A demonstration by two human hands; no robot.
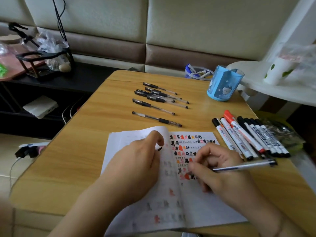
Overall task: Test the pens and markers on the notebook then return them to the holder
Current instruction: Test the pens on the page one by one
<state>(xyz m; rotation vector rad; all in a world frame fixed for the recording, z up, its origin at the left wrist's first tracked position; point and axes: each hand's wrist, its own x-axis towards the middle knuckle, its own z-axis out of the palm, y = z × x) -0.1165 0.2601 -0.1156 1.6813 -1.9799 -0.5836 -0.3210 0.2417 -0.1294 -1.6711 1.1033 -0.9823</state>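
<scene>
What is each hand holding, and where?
The right hand grips a pen near its writing end. The left hand pinches a small black pen cap, resting on the notebook.

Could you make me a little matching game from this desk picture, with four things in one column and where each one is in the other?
Things:
1. blue holder
2. gel pens
3. markers
4. notebook

Places:
A. in a row at the table's right edge
B. under both hands, lying open
C. standing at the table's far right corner
D. scattered at the middle far side of the table

Pairs: 1-C, 2-D, 3-A, 4-B
</scene>
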